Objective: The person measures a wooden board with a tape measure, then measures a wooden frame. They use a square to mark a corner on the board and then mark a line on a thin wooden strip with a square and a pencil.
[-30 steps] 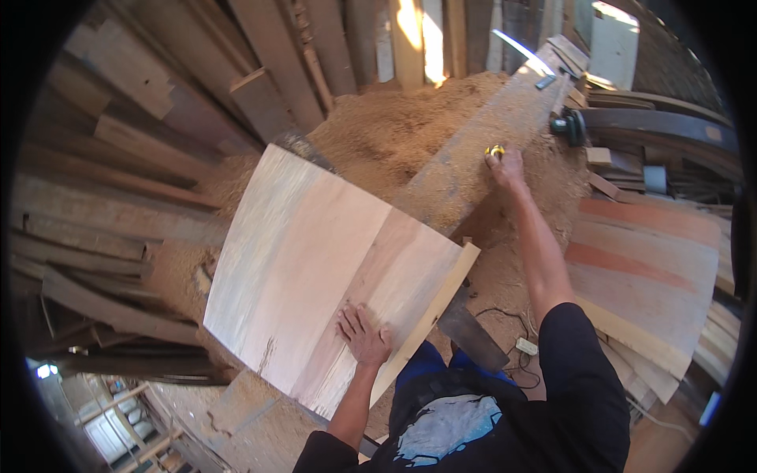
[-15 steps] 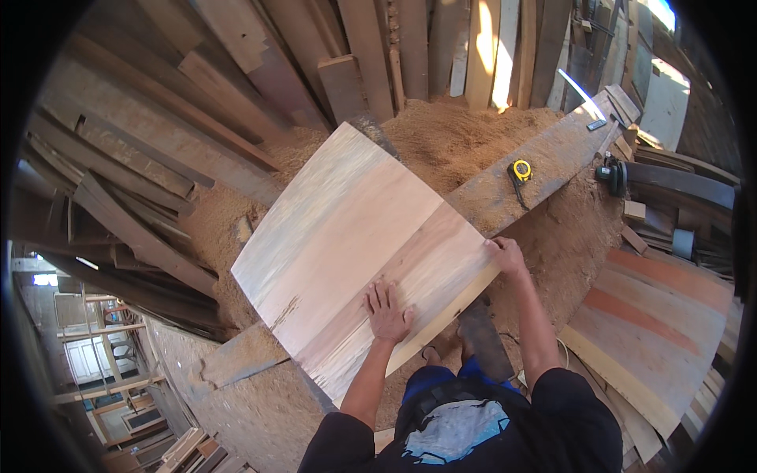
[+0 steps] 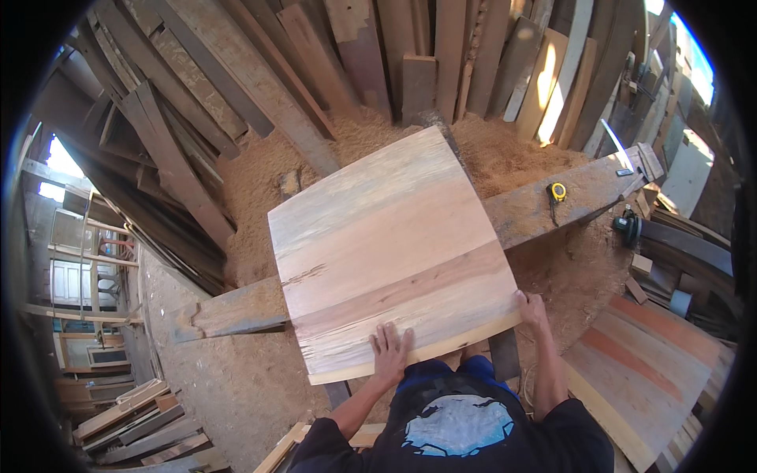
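A broad wooden panel point(image 3: 394, 229), made of pale and brownish boards side by side, lies across a dusty plank bench point(image 3: 229, 307). My left hand point(image 3: 389, 356) rests on the panel's face near its front edge, palm down and fingers spread. At the right front corner, my right hand point(image 3: 534, 310) grips the panel's edge with the fingers bent over it; the thumb is partly hidden. Rough streaks and a small split mark the panel's left side. A yellow and black tape measure point(image 3: 557, 193) sits on the bench to the right of the panel.
A green power tool point(image 3: 628, 227) lies at the right, beyond a second panel point(image 3: 639, 355) with reddish stripes. Sawdust point(image 3: 497, 154) is heaped behind the bench. Many tall planks point(image 3: 394, 63) lean at the back, and offcuts point(image 3: 150, 426) are stacked at lower left.
The panel has turned so its front edge now lies more nearly straight across my body. My right hand stays on the corner. My left hand is now closer to the front edge.
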Tool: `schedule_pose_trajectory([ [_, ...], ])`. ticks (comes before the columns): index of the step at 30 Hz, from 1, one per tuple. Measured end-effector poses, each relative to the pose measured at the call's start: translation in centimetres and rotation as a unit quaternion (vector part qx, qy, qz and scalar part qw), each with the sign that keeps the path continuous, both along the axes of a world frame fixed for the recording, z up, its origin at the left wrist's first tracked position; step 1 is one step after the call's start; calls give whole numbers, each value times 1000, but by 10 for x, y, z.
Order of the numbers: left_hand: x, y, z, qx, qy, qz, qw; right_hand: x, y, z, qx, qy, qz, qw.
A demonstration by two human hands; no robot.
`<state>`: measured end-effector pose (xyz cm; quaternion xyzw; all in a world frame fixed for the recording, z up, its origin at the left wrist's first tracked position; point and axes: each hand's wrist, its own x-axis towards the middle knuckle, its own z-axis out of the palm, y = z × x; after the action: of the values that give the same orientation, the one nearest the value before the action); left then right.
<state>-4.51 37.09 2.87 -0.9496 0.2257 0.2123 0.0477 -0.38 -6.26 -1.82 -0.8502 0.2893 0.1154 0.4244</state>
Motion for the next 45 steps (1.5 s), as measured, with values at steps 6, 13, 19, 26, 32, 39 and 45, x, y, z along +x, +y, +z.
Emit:
schedule_pose_trajectory([
  [6,2,26,49,-134,-9,-8,991,-28,21,49,15,57,-22,998],
  [13,15,59,134,-172,40,-68,982,-37,43,134,19,-19,85,996],
  [19,67,94,290,-149,132,-141,970,-33,52,279,79,-53,193,977],
  [26,132,113,420,-244,-147,-167,944,19,57,385,229,-274,200,913],
  [32,207,107,441,-240,-345,-93,903,85,77,380,397,-421,-17,816],
  [39,315,103,439,-184,-532,-76,823,100,98,248,-123,-224,72,964],
  [45,380,80,447,-159,-533,-38,830,16,84,71,-155,80,70,982],
])
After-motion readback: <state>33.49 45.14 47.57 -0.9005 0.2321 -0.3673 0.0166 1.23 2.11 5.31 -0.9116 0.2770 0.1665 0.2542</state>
